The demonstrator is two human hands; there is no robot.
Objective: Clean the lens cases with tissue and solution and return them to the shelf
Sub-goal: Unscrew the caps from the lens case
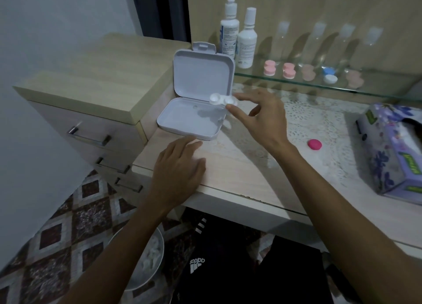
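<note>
A white hinged box lies open at the table's left end, its lid standing upright. My right hand pinches a white twin-cup lens case between thumb and forefinger, just above the box's right rim. My left hand rests flat on the table in front of the box, fingers straight. Two solution bottles stand on the glass shelf behind the box. Several pink lens cases and a blue and white lens case sit along that shelf. A floral tissue box lies at the right.
A loose pink cap lies on the lace mat. A wooden drawer unit stands left of the table. On the patterned floor below, a white bowl holds crumpled tissue.
</note>
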